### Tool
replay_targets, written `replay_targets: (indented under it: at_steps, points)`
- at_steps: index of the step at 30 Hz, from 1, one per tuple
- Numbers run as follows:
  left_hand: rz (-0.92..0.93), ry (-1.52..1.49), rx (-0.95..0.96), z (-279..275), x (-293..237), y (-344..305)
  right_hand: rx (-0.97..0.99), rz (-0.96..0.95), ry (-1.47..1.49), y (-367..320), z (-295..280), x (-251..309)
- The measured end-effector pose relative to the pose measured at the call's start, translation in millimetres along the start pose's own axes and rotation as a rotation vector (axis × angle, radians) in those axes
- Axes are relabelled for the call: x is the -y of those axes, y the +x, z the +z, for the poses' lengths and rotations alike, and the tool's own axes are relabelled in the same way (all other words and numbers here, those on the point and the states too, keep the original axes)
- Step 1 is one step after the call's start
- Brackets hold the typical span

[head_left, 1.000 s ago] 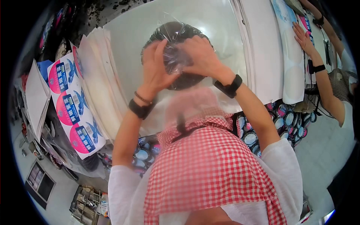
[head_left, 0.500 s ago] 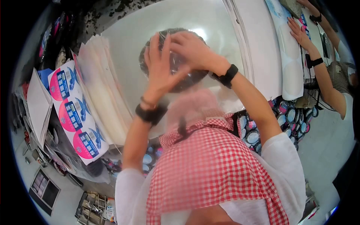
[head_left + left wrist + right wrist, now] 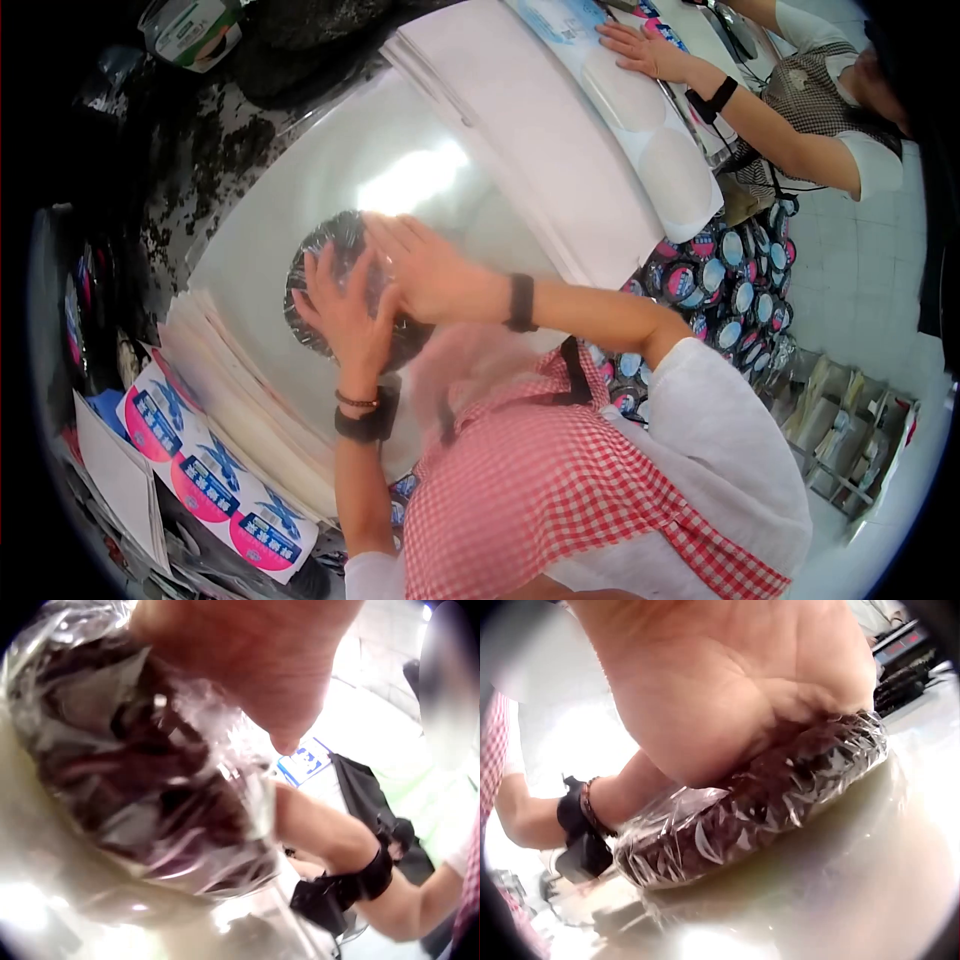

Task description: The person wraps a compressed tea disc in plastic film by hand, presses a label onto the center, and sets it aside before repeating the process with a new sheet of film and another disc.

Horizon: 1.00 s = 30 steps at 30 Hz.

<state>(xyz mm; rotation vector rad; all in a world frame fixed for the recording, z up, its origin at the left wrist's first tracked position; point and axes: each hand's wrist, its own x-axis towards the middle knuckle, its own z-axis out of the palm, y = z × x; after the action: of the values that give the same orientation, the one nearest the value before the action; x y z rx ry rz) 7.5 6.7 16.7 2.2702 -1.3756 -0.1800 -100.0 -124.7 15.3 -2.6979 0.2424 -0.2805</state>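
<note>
A dark round cake (image 3: 345,232) wrapped in clear, crinkled film lies flat on a glossy pale work surface (image 3: 480,200) in the head view. My left hand (image 3: 352,318) rests on top of it with fingers spread. Beside it, my right hand (image 3: 425,270) lies with straight fingers together along the cake's right side. In the right wrist view, the right palm (image 3: 735,690) presses on the wrapped cake (image 3: 765,799), its film wrinkled round the rim. The left wrist view shows the left hand (image 3: 247,660) over the shiny film, its fingertips out of sight.
Long white sheets (image 3: 520,130) are stacked to the right, with printed round labels (image 3: 205,485) and layered sheets (image 3: 240,380) at left. Another person's hand (image 3: 645,52) rests at the far right. Labelled round packs (image 3: 710,280) are heaped below the table edge. Dark crumbs (image 3: 190,190) lie beyond.
The loose film standing up over the cake now lies down. My right hand has gone from curled over the top to flat at the side. The head view has turned, shifting the cake left and down.
</note>
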Motion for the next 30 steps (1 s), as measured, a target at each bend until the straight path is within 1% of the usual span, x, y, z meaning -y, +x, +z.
replay_targets:
  at_steps: [1, 2, 3, 4, 5, 6, 7, 8, 9, 11, 12, 15, 18, 21, 24, 27, 30]
  points:
    - [-0.023, 0.04, -0.048, 7, 0, 0, -0.001, -0.066, 0.071, 1, -5, -13]
    - [-0.021, 0.057, -0.057, 10, 2, 1, -0.005, -0.133, 0.14, 4, -13, -31]
    - [-0.023, 0.074, -0.062, 12, 3, 0, 0.369, 0.025, 0.417, 23, -54, -64]
    - [-0.029, 0.095, -0.066, 12, 4, 0, 0.003, 0.069, 0.033, 27, -49, -123]
    - [-0.04, 0.078, -0.087, 12, 1, 1, 0.068, 0.245, -0.288, 37, -90, -166]
    - [-0.04, 0.079, -0.089, 13, 0, 0, 0.018, 0.504, -0.723, 39, -89, -233]
    - [-0.039, 0.081, -0.092, 13, 1, 0, -0.466, 0.403, -1.26, 33, -96, -270]
    - [-0.035, 0.084, -0.094, 13, 2, 0, -0.362, 0.507, -1.237, 26, -90, -303]
    - [-0.033, 0.091, -0.098, 13, 2, 1, -0.259, 0.607, -1.212, 29, -89, -308]
    - [-0.032, 0.099, -0.101, 13, 2, 0, -0.15, 0.621, -1.172, 32, -85, -317]
    - [-0.034, 0.104, -0.1, 12, 2, -2, -0.085, 0.636, -1.149, 29, -85, -311]
    - [-0.027, 0.101, -0.114, 13, 0, 0, -0.069, 0.629, -0.946, 26, -94, -323]
    - [-0.029, 0.088, -0.134, 14, 0, 1, -0.137, 0.77, -0.878, 21, -89, -328]
    - [-0.031, 0.08, -0.131, 11, -1, 0, -0.231, 0.431, -1.137, 9, -84, -334]
    - [-0.029, 0.08, -0.136, 11, -2, 2, -0.232, 0.627, -1.093, 29, -75, -339]
    - [-0.028, 0.08, -0.145, 12, -1, 1, -0.064, 0.603, -1.083, 28, -83, -336]
    - [-0.031, 0.074, -0.141, 11, -2, 1, 0.004, 0.569, -1.057, 30, -86, -332]
